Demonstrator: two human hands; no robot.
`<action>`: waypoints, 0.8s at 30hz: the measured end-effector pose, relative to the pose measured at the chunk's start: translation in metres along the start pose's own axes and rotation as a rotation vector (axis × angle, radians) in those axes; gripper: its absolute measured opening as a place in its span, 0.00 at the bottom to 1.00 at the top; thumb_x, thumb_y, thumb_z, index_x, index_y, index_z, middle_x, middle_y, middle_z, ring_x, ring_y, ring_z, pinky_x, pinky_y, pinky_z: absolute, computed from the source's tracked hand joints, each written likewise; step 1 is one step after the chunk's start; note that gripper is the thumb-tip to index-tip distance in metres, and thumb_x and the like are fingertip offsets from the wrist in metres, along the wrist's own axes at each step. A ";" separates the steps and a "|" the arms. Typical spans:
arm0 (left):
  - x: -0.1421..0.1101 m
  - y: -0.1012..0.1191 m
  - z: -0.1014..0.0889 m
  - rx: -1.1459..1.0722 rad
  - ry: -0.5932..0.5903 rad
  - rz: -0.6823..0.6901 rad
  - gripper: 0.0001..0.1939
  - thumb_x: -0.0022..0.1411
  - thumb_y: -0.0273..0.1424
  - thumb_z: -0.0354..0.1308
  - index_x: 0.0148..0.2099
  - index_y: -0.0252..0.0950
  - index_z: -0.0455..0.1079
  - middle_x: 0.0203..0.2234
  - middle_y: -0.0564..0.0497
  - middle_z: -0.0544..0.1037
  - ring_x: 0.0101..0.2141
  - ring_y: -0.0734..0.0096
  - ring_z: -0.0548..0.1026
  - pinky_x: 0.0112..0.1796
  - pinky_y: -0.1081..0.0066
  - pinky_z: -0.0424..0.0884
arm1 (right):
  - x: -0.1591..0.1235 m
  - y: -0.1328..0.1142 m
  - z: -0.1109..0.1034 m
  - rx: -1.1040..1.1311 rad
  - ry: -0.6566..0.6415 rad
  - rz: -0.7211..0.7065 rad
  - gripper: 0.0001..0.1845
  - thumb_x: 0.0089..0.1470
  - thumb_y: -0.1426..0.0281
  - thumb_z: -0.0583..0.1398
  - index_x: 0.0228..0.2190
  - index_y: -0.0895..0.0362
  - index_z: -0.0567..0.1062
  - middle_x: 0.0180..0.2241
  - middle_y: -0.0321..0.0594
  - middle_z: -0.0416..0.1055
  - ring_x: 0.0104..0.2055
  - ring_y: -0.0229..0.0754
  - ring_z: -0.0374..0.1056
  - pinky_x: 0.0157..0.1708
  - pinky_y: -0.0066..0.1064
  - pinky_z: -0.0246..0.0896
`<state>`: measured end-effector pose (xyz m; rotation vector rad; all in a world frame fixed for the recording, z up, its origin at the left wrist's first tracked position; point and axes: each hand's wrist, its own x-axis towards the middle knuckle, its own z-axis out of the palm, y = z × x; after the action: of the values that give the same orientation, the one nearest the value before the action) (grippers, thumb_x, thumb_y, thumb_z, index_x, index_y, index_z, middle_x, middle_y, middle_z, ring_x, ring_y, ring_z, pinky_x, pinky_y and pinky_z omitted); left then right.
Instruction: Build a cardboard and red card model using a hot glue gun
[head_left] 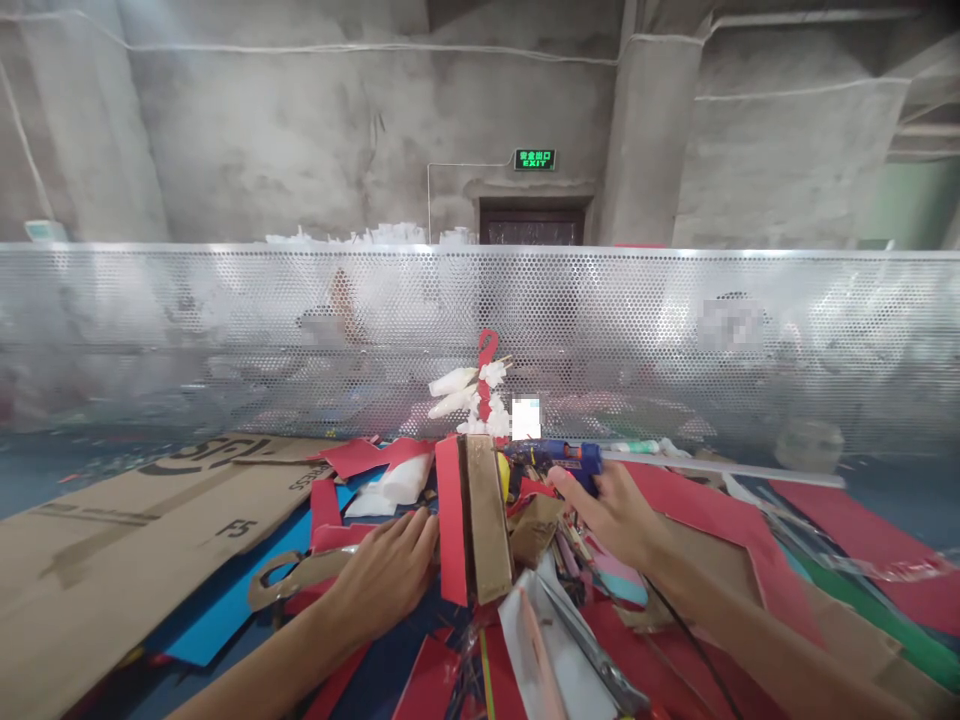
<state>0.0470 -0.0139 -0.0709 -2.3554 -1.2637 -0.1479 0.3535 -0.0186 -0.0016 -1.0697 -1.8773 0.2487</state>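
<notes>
1. We see our two hands well apart, one on each side of the red-and-brown cardboard piece (487,520), which stands tilted at the middle of the cluttered table.
2. Our right hand (619,515) is wrapped around a blue hot-glue gun (583,458), its front end pointing left, behind the cardboard piece's far end; we cannot tell whether the nozzle touches anything.
3. Our left hand (390,560) lies palm down with its fingertips at the red side; we cannot tell whether they press, grip or only rest there.
4. Just beyond stands a red hooked strip (488,345) with white artificial flowers (454,382) around it.
5. Around us lie a white roll (406,480), a blue sheet (217,622) and a printed cardboard sheet (172,530).
6. We judge the step in hand to be placing glue at the piece's far end.
7. The next move, we think, calls for a steady left hand and careful nozzle aim, with fingers kept clear of hot glue.
</notes>
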 end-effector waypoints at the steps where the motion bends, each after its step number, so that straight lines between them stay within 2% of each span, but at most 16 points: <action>1: 0.000 0.000 0.000 0.002 -0.003 -0.002 0.14 0.67 0.27 0.54 0.54 0.34 0.67 0.48 0.39 0.76 0.47 0.50 0.76 0.45 0.54 0.76 | 0.000 0.000 0.000 -0.018 0.000 0.003 0.25 0.66 0.52 0.53 0.28 0.58 0.75 0.23 0.36 0.70 0.27 0.40 0.64 0.30 0.30 0.61; 6: 0.000 0.001 -0.001 -0.009 -0.004 -0.007 0.14 0.68 0.28 0.53 0.55 0.35 0.67 0.48 0.40 0.76 0.47 0.52 0.76 0.45 0.56 0.75 | 0.001 -0.004 -0.001 -0.100 0.030 0.000 0.25 0.66 0.54 0.53 0.30 0.58 0.78 0.28 0.40 0.76 0.32 0.44 0.69 0.38 0.33 0.62; 10: 0.000 0.001 -0.001 -0.029 -0.029 -0.013 0.16 0.69 0.28 0.51 0.57 0.34 0.66 0.49 0.40 0.75 0.48 0.53 0.76 0.47 0.55 0.75 | 0.001 -0.005 0.001 -0.106 0.050 0.008 0.25 0.66 0.54 0.52 0.30 0.58 0.79 0.28 0.41 0.77 0.32 0.45 0.70 0.39 0.33 0.63; 18: 0.002 0.002 -0.003 -0.045 -0.086 -0.063 0.15 0.70 0.26 0.47 0.55 0.35 0.67 0.50 0.40 0.74 0.49 0.53 0.75 0.48 0.55 0.74 | -0.007 -0.014 0.007 -0.063 -0.092 -0.032 0.23 0.65 0.54 0.54 0.31 0.56 0.79 0.24 0.36 0.74 0.27 0.41 0.67 0.32 0.30 0.62; 24: 0.001 0.001 -0.003 -0.045 -0.085 -0.051 0.14 0.69 0.28 0.50 0.56 0.35 0.66 0.51 0.40 0.74 0.51 0.51 0.74 0.49 0.54 0.74 | 0.000 -0.003 0.005 -0.135 0.009 -0.044 0.25 0.66 0.54 0.52 0.27 0.56 0.77 0.24 0.40 0.73 0.29 0.43 0.68 0.37 0.35 0.61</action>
<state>0.0489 -0.0146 -0.0684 -2.3915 -1.3749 -0.0941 0.3475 -0.0195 -0.0029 -1.1165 -1.9295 0.0926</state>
